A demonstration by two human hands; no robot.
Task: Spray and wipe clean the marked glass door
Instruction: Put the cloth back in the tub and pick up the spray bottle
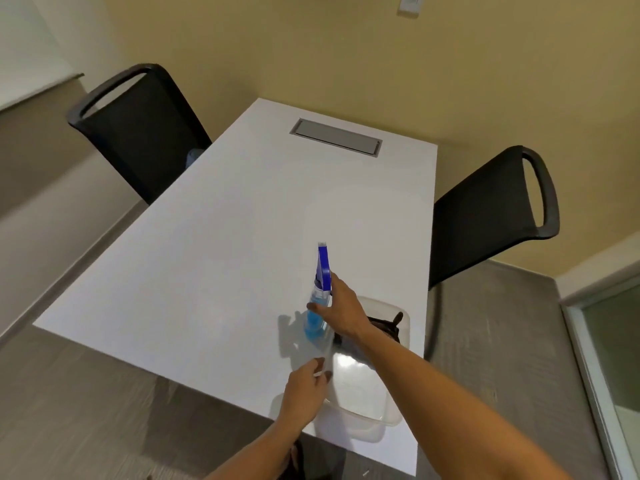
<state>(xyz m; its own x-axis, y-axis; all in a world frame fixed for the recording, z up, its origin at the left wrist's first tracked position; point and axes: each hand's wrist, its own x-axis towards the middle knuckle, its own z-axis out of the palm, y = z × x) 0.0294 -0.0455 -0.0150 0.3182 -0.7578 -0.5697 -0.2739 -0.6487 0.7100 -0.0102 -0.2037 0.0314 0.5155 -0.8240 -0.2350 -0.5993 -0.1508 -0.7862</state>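
A spray bottle with blue liquid and a blue trigger head stands on the white table. My right hand grips its neck from the right. A clear plastic bin sits at the table's near right corner, with a dark cloth in its far end. My left hand pinches the bin's left rim. A glass door with a pale frame shows at the right edge.
Two black chairs flank the table, one at the far left and one at the right. A grey cable hatch is set into the table's far end. Yellow walls close in behind. Grey floor surrounds the table.
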